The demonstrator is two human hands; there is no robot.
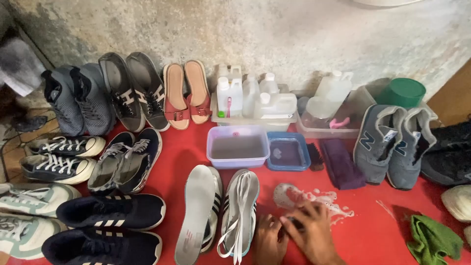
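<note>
Hands low centre on the red mat (pixel 171 147): left hand (pixel 269 241) and right hand (pixel 310 230) are pressed together over a small dark item (pixel 293 222), mostly hidden. Could be a brush or a small shoe part, can't tell. Right fingers curl over it; left hand steadies from the side. How firm the hold is, can't tell, since the item is covered.

Foam patch (pixel 314 197) sits on the mat just beyond the right fingertips, touching or nearly so. Step in hand looks like scrubbing with soapy water, mid-wash.

Just left of the hands: white shoe with loose laces (pixel 239 211) and a pulled insole (pixel 196 216) lying on its mate. Lilac tub (pixel 238 145) and blue tub (pixel 288 151) hold water, straight ahead. Dark brush (pixel 315 156) and purple cloth (pixel 340 164) lie right of the blue tub. Green rag (pixel 431 240) far right.

Next move, my read: needs water or more soap, so a reach forward to a tub, clearing the laced shoe. Watch the foam spreading on the mat.

Other shoe pairs ring the mat; detergent bottles (pixel 255 98) by the wall.
</note>
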